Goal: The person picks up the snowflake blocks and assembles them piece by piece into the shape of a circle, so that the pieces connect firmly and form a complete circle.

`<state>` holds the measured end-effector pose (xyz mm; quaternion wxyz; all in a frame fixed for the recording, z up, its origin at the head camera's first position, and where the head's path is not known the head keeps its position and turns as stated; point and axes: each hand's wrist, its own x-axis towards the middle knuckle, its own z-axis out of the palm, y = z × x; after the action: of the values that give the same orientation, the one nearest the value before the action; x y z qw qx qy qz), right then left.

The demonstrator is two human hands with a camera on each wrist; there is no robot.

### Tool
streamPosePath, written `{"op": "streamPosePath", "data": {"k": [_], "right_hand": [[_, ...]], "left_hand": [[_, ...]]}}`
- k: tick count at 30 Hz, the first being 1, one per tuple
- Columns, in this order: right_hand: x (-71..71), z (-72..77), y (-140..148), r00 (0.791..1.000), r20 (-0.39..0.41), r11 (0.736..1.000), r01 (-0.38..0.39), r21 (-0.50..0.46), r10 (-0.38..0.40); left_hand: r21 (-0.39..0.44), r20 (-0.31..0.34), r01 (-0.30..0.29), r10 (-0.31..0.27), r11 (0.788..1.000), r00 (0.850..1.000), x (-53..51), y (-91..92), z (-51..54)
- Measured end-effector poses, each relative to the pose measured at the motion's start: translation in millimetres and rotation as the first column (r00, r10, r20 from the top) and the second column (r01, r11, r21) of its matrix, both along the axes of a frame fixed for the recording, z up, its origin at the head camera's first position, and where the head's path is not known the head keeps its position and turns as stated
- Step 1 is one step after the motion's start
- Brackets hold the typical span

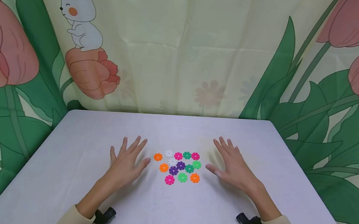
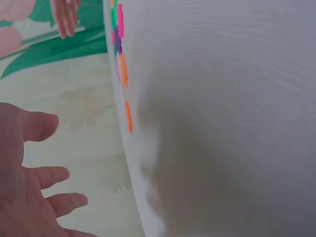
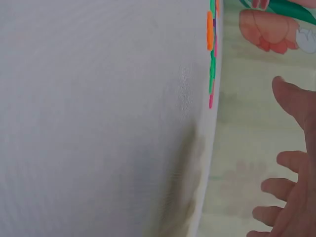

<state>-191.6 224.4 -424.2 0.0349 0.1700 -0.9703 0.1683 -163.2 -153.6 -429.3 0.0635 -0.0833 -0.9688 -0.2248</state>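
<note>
Several flat notched discs lie in a loose cluster on the white table, among them an orange disc [image 1: 157,156], a white disc [image 1: 169,153], a pink disc [image 1: 169,179], a purple disc [image 1: 173,170], a light green disc [image 1: 182,177] and a dark green disc [image 1: 187,155]. To the left of the cluster hovers my left hand [image 1: 127,162], fingers spread, holding nothing. My right hand [image 1: 234,164] is on the other side, its fingers extended and its grasp empty. In the left wrist view an orange disc [image 2: 129,117] is nearest the left hand, apart from it.
The white tabletop [image 1: 171,211] reaches back to a hanging cloth [image 1: 178,55] printed with tulips, leaves and a rabbit. A black wrist camera [image 1: 105,216] sits at the left sleeve, another black camera [image 1: 250,222] at the right sleeve.
</note>
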Motion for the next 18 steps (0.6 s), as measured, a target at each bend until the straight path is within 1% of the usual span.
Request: {"op": "streamPosePath", "data": {"k": [3, 6, 8, 10, 12, 14, 16, 18], "right_hand": [[-3.0, -0.3, -1.3, 1.0, 0.006, 1.0, -0.011, -0.019, 0.011], [-5.6, -1.0, -3.2, 0.999, 0.029, 0.998, -0.014, -0.061, 0.016], [-7.1, -1.5, -4.6, 0.999, 0.045, 0.995, -0.011, -0.096, 0.015], [-9.0, -2.7, -6.3, 0.999, 0.051, 0.991, -0.01, -0.137, 0.017], [-11.1, -4.4, -8.3, 0.999, 0.034, 0.987, -0.006, -0.163, 0.012], [-13.1, -6.0, -10.4, 1.0, 0.0, 0.983, -0.002, -0.182, 0.002], [-14.9, -6.7, -12.5, 0.999, -0.025, 0.98, 0.015, -0.199, -0.02], [-17.2, -7.0, -15.1, 0.999, -0.027, 0.977, 0.029, -0.21, -0.036]], "left_hand": [[0.025, -0.008, 0.018, -0.017, 1.0, 1.0, -4.7, 2.8, -0.4], [0.064, -0.013, 0.042, -0.041, 0.997, 0.999, -7.7, 4.3, 0.2], [0.102, -0.002, 0.061, -0.061, 0.993, 0.998, -9.9, 4.5, 1.4], [0.15, 0.024, 0.071, -0.076, 0.986, 0.997, -11.4, 4.0, 4.1], [0.193, 0.04, 0.07, -0.079, 0.979, 0.996, -13.4, 2.8, 6.8], [0.224, 0.055, 0.062, -0.076, 0.973, 0.996, -15.9, 2.0, 9.2], [0.24, 0.057, 0.063, -0.079, 0.969, 0.995, -19.0, 2.1, 10.1], [0.238, 0.063, 0.072, -0.089, 0.968, 0.994, -22.9, 3.8, 9.5]]}}
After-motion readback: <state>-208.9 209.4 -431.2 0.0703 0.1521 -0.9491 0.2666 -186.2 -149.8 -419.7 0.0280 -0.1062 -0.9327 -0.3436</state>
